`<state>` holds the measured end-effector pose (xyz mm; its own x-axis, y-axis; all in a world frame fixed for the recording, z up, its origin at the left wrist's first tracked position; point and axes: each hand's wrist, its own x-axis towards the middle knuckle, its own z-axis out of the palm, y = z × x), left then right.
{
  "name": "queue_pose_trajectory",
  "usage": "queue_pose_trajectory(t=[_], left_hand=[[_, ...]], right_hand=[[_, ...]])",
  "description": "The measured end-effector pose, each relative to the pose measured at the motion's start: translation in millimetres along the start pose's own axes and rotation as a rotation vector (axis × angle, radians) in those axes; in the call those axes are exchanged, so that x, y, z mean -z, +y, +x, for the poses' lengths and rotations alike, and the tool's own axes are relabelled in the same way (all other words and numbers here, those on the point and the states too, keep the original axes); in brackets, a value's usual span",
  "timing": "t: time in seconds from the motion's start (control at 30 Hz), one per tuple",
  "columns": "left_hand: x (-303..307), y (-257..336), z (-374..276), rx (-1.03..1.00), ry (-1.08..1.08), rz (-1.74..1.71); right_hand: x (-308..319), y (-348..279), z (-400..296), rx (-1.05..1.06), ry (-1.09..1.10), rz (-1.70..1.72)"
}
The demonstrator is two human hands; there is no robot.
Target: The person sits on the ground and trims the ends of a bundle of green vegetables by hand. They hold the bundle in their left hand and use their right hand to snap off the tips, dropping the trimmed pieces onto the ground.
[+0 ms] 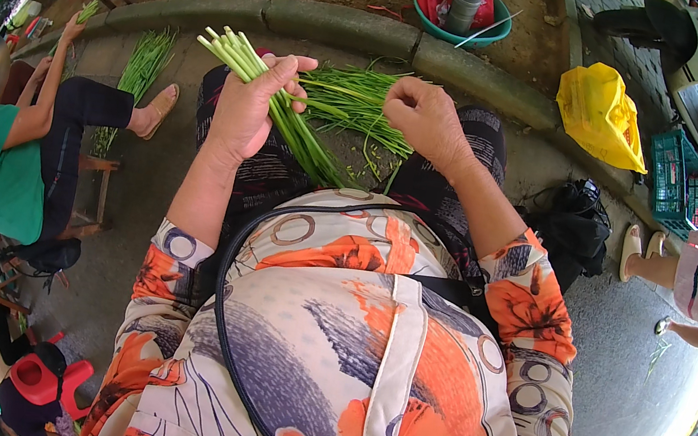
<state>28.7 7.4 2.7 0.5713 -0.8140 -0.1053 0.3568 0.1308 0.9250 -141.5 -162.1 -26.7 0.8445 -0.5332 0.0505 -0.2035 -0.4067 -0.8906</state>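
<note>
My left hand (256, 104) grips a bunch of long green stalks (306, 143), with the pale cut-looking ends pointing up and left and the leafy ends hanging toward my lap. A yellowish blade sticks out sideways from the bunch toward my right hand. My right hand (422, 120) is raised over my right thigh, its fingers curled together; whether a thin blade is pinched there cannot be told. Behind and between the two hands, a loose pile of green stalks (354, 99) lies on the ground by my knees, with small scraps near it.
A stone kerb (345, 26) curves beyond the pile. Past it stands a teal basin (498, 33) with a red bag and a flask. To the right are a yellow plastic bag (598, 114), a black bag (571, 219) and a green crate (673, 180). A seated person handles stalks at left.
</note>
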Motion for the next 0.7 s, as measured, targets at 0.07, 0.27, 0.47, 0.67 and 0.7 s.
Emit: queue_pose_trajectory(t=[0.07,0.27,0.47,0.67,0.7], left_hand=[[-1.5,-2.2,0.1,-0.027,0.004,0.029],[-12.3,-2.9,-3.3,-0.077,0.038,0.112],[-15.4,-4.0,-6.1,-0.098,0.004,0.238],[-14.6,-8.8,-4.7,-0.2,0.105,0.288],[-13.0,-2.9,-3.4,-0.213,0.139,0.243]], right_hand=[[-0.2,1.8,-0.2,-0.081,-0.009,0.122],[-1.2,4.6,2.1,-0.294,-0.014,0.34],[-2.0,4.8,2.6,-0.307,0.083,0.352],[-1.4,-2.7,-0.2,0.077,0.266,-0.57],[4.9,1.2,1.7,0.013,0.209,-0.564]])
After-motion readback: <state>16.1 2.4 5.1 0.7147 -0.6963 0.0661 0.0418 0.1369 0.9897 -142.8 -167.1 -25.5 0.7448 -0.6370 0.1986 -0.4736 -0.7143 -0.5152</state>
